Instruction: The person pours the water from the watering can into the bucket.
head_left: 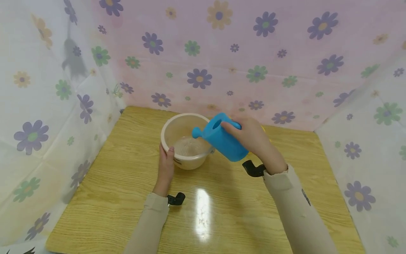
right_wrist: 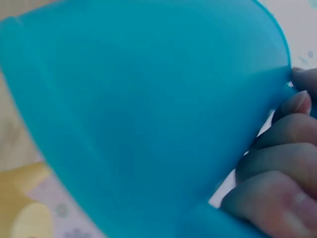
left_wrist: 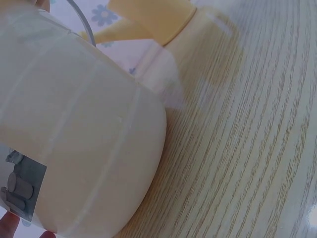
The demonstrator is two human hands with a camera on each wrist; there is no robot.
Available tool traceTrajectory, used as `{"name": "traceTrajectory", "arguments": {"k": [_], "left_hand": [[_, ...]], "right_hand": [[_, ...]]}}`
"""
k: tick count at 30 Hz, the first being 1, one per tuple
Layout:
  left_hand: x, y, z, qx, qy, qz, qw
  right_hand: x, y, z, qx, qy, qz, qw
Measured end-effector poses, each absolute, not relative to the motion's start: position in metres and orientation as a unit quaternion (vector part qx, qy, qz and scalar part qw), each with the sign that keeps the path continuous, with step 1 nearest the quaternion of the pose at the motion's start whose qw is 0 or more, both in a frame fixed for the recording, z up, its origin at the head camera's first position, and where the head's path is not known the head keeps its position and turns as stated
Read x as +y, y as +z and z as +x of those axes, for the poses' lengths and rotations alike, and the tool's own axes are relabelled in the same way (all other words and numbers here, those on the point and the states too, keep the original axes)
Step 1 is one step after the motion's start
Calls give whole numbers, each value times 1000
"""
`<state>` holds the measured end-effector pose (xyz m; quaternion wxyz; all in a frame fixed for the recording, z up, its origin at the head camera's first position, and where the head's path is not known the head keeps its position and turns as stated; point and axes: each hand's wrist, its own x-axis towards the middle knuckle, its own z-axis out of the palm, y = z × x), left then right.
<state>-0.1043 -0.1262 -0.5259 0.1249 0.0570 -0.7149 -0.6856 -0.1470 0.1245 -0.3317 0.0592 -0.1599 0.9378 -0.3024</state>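
Observation:
A cream plastic basin (head_left: pixel 188 163) stands on the wooden table, its inside bottom shiny and watery-looking. My left hand (head_left: pixel 166 165) grips its near left rim, thumb over the edge and fingers against the outside wall. In the left wrist view the basin's side (left_wrist: pixel 94 129) fills much of the picture, with fingertips (left_wrist: pixel 48 234) low at the left. With my right hand (head_left: pixel 253 137) I hold a blue watering can (head_left: pixel 226 141) by its handle, tilted so the spout reaches over the basin's right rim. Curled fingers (right_wrist: pixel 282 163) show around the handle in the right wrist view.
Behind my right hand, mostly hidden, is a yellow object (head_left: pixel 264 129); the left wrist view shows more of this yellow thing (left_wrist: pixel 156 17) on the table. Flowered cloth (head_left: pixel 222 53) encloses the wooden table (head_left: pixel 133 148) at the back and both sides.

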Motion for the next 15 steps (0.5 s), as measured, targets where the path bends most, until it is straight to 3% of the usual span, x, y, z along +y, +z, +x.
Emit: {"name": "traceTrajectory", "arguments": {"k": [15], "left_hand": [[-122, -494, -92, -712, -693, 62, 96]], "right_hand": [[172, -373, -114, 904, -423, -58, 7]]}}
